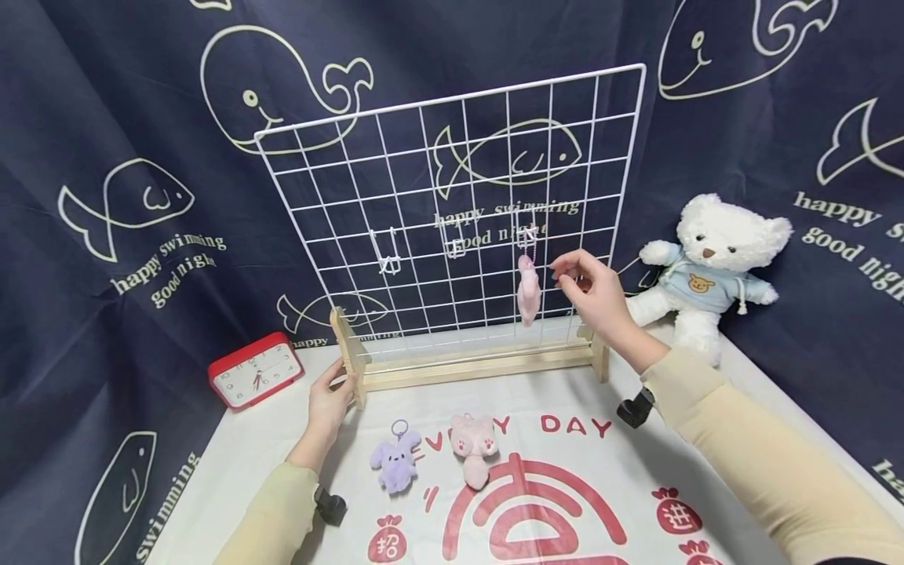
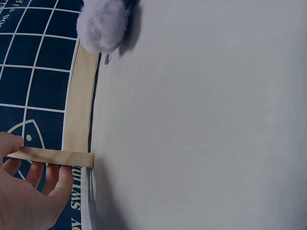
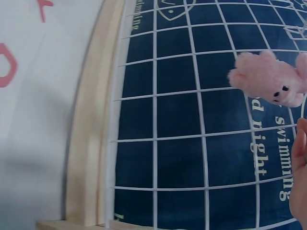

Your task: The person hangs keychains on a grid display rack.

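My left hand [image 1: 330, 402] grips the wooden end piece [image 2: 57, 156] of a white wire grid stand, thumb on one face and fingers on the other. A pink plush keychain [image 1: 528, 294] hangs by its bead chain from the rightmost white hook [image 1: 526, 237] on the grid. Just right of this plush is my right hand [image 1: 600, 297], its fingers loosely bent and holding nothing. On the table in front of the stand lie a purple plush keychain [image 1: 397, 464] and a pale pink plush keychain [image 1: 474, 449].
Two more white hooks, a left one [image 1: 388, 263] and a middle one [image 1: 455, 248], hang on the grid [image 1: 452, 192]. A red clock [image 1: 256, 372] stands at the left, and a white teddy bear [image 1: 713, 271] sits at the right. Dark patterned cloth [image 1: 134, 329] covers the walls.
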A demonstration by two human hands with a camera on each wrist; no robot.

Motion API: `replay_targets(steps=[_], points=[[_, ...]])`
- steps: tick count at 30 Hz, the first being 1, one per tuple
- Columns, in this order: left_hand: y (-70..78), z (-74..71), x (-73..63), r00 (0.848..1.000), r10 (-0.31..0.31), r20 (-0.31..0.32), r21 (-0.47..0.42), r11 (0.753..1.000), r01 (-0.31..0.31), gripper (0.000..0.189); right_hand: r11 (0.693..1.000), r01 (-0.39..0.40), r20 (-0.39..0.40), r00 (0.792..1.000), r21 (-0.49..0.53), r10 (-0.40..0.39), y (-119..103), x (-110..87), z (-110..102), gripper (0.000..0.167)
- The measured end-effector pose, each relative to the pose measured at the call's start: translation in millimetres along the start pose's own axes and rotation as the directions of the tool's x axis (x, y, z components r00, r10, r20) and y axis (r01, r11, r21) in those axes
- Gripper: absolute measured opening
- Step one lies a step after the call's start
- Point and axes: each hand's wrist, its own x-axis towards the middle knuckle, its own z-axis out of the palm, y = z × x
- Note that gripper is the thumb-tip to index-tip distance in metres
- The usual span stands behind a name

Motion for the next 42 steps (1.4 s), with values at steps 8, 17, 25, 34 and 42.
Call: replay_targets(steps=[8,17,25,34,42], points=[[0.6,-0.6,-0.9,1.000,0.006,-0.003,-0.017,1.000,-0.006,0.052,0.998,-0.035,0.043,0.999,0.060,0.033,11,-19.6,1,0.018],[-2.8,0.9,3.0,1.000,0.002,0.007,-0.009,1.000,-0.002,0.053,0.996,-0.088,0.081,0.993,0.016,0.087,28,-46.3,6,0.015],[-2.6,0.6,3.9,1.000,-0.010,0.005,0.007,1.000,0.010,0.053,0.994,-0.110,0.130,0.985,-0.010,0.111,53,-67.1,19,0.016],[-3.6,0.0,5.5,1.000,0.004,-0.005,0.002,1.000,-0.004,0.052,0.994,-0.089,0.263,0.960,-0.056,0.100,90,-87.4,39,0.022],[-6.0,0.7,7.0,1.000,0.004,-0.002,-0.019,1.000,-0.004,0.052,0.990,-0.132,0.422,0.896,-0.046,0.139,88,-96.5,62,0.023]])
